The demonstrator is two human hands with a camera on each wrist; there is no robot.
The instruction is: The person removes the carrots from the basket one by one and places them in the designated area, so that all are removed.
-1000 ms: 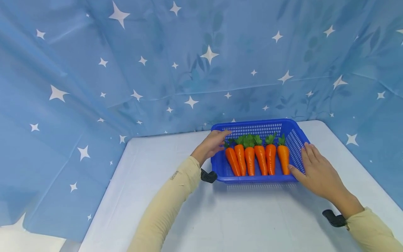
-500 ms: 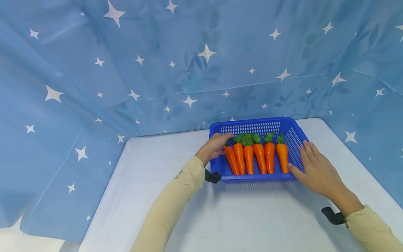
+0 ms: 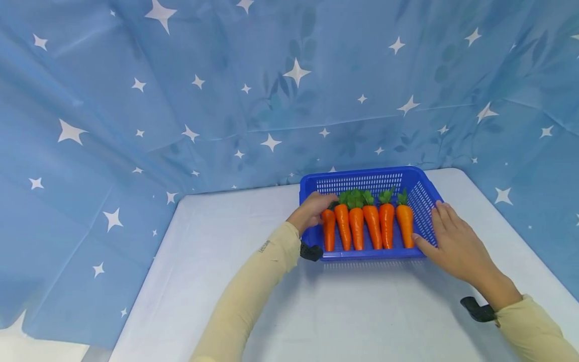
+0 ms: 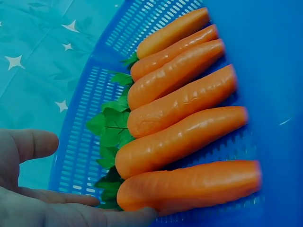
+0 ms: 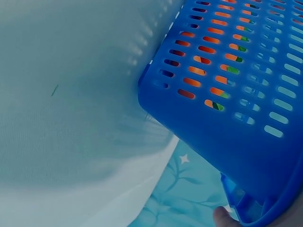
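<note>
A blue perforated plastic basket (image 3: pixel 375 255) holds several orange carrots (image 3: pixel 357 229) with green leafy tops, lying side by side. My left hand (image 3: pixel 313 210) reaches over the basket's left side. In the left wrist view, its extended fingers (image 4: pixel 128 216) touch the side of the nearest carrot (image 4: pixel 194 187), near its leafy end, and the thumb (image 4: pixel 40 143) stands apart. My right hand (image 3: pixel 461 249) rests on the basket's right rim with fingers straight and the thumb toward the front right corner. Only a fingertip (image 5: pixel 223 216) and a bit of skin show in the right wrist view.
The basket stands on a white-covered table (image 3: pixel 362 306), near its back edge. A blue curtain (image 3: pixel 217 100) with white stars hangs behind and at the sides. Each wrist wears a black device, the left one (image 3: pixel 311 250) close to the basket's front left corner.
My left hand has moved slightly right. The leftmost carrot's slant has straightened, with its tip shifting left, away from its neighbour's. My right hand has stayed on the rim.
</note>
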